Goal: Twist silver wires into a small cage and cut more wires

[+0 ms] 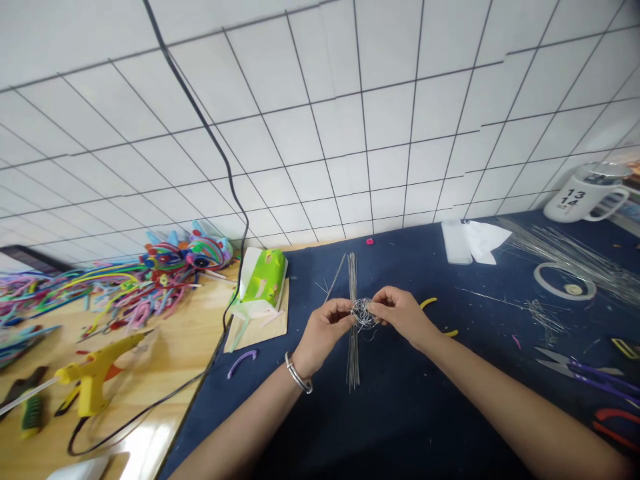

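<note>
Between my two hands is a small round ball of tangled silver wire [363, 313]. My left hand [327, 331] pinches its left side between thumb and fingers, a metal bangle [299, 373] round the wrist. On the right side of the ball, the thumb and fingers of my right hand [397, 312] are closed on it too. Beneath the ball, a bundle of straight thin wires [353, 367] lies lengthwise on the dark blue mat [310, 433]. Yellow-handled pliers [451, 333] are partly hidden behind my right forearm.
Left on the wooden table [165, 373] are a yellow glue gun [95, 373], colourful pipe cleaners [165, 293] and a green tissue pack [265, 277]. Rightward lie purple-handled scissors [590, 373], a ring-shaped coil [565, 280], loose wires [575, 257] and a white mug [583, 193]. A black cable [233, 180] hangs down the tiled wall.
</note>
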A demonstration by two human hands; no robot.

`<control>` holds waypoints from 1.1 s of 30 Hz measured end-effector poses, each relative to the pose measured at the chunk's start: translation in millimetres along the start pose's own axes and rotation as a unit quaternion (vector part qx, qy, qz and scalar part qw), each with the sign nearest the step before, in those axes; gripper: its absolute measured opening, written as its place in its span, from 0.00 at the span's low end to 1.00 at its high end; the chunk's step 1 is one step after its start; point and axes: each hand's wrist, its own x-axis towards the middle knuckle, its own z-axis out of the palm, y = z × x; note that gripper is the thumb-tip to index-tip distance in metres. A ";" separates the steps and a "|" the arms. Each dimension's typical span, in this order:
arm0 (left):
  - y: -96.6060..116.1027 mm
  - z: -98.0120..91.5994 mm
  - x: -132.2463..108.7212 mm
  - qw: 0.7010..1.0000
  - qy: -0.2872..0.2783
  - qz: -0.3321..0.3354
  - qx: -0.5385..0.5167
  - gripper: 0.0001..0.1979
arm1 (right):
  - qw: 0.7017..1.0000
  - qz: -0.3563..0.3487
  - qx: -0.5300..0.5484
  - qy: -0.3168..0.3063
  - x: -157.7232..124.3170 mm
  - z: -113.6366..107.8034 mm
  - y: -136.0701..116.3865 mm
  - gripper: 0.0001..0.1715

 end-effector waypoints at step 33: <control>8.8 30.3 55.4 0.975 0.107 0.072 0.180 0.07 | 0.891 -0.280 -0.348 0.084 1.1 -36.4 -15.2 0.16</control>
